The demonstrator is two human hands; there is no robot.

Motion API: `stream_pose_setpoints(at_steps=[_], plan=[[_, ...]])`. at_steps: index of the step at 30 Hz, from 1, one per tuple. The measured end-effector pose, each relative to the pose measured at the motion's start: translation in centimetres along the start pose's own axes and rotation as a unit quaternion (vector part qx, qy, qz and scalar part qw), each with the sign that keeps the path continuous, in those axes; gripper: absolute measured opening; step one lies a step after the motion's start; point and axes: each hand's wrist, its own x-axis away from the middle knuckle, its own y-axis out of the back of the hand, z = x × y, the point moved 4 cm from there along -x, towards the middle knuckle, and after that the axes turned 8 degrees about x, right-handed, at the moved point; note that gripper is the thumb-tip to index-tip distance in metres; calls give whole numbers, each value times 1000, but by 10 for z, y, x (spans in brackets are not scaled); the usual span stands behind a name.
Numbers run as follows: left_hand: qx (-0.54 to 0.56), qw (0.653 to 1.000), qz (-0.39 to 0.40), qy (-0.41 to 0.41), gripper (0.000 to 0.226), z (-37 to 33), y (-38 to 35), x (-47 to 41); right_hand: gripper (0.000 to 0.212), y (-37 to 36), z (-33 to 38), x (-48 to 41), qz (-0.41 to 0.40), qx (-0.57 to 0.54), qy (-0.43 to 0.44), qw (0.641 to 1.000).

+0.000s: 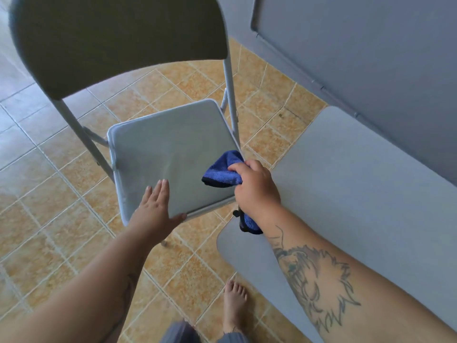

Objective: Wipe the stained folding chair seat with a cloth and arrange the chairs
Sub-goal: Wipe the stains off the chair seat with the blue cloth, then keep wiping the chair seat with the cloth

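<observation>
A grey folding chair stands unfolded on the tiled floor, its pale seat (170,154) in the middle of the view and its dark backrest (116,40) at the top left. My left hand (155,206) lies flat, fingers apart, on the seat's near left corner. My right hand (254,186) grips a blue cloth (223,169) pressed on the seat's right edge; a tail of the cloth hangs below my wrist. No stain is plain on the seat.
A second grey chair seat (346,184) lies close on the right, with a grey panel (371,58) behind it. Orange-tan floor tiles (49,219) surround both chairs. My bare foot (235,305) stands near the bottom centre.
</observation>
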Motion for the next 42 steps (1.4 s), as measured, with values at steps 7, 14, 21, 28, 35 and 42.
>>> stream_pose_setpoints(at_steps=[7, 14, 21, 28, 35, 42], plan=[[-52, 988, 50, -134, 95, -90, -19, 60, 50, 66, -68, 118, -77, 0, -119, 990], [-115, 959, 96, -241, 93, -193, -68, 149, 52, 99, -161, 266, -113, -40, -237, 964], [-124, 923, 155, -330, 85, -354, -215, 233, 51, 131, -325, 400, -177, -66, -302, 935], [-195, 878, 234, -368, 85, -475, -426, 326, 47, 127, -530, 573, -176, -99, -417, 886], [-265, 826, 284, -408, 95, -538, -585, 394, 47, 96, -657, 748, -248, -94, -551, 792], [-369, 810, 250, -381, 121, -549, -632, 359, 49, 44, -671, 743, -299, -36, -491, 818]])
